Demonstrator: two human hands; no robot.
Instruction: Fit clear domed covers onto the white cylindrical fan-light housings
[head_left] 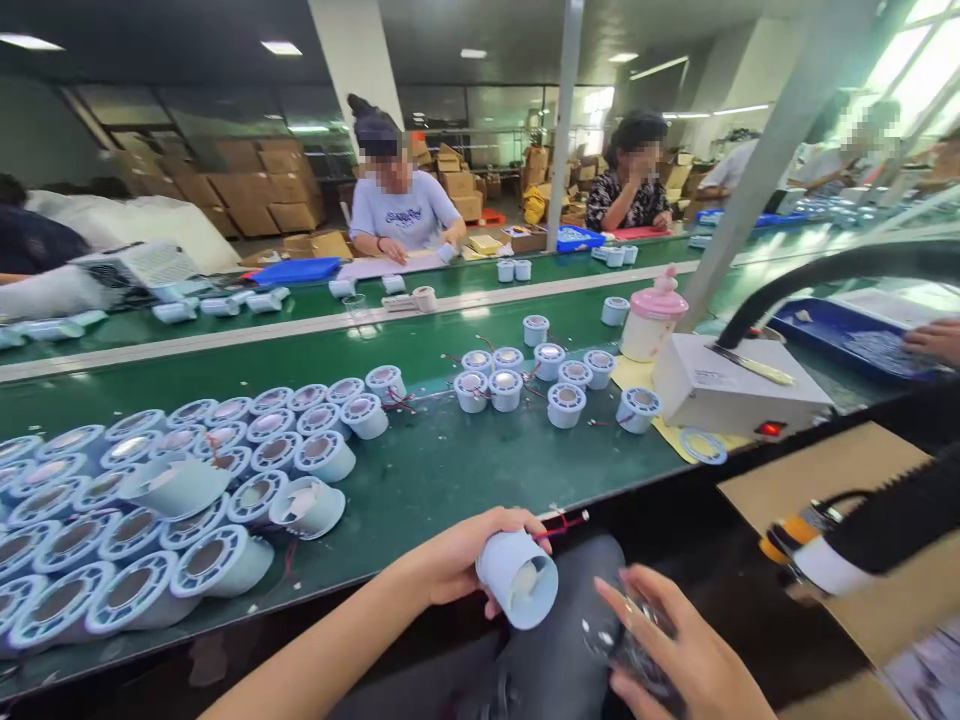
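Observation:
My left hand [457,560] is wrapped round a light-blue cylindrical housing [517,580], its open end tilted towards me. A white bladed part shows inside the housing. Thin red and dark wires with a small white connector [585,516] stick out behind it. To the right, apart from the housing, my right hand [667,640] has its fingers curled round a dark, shiny object [645,650], smeared by motion so its kind is unclear. Many similar housings [225,560] stand in rows on the green bench to the left, a few tilted or lying on top.
Several more housings [566,405] stand mid-bench on the green surface [420,470]. A white box [739,385] with a red switch, a pink-lidded jar [656,312] and a blue tray [847,340] are at right. A black hose-like arm [885,515] reaches in. Co-workers sit across.

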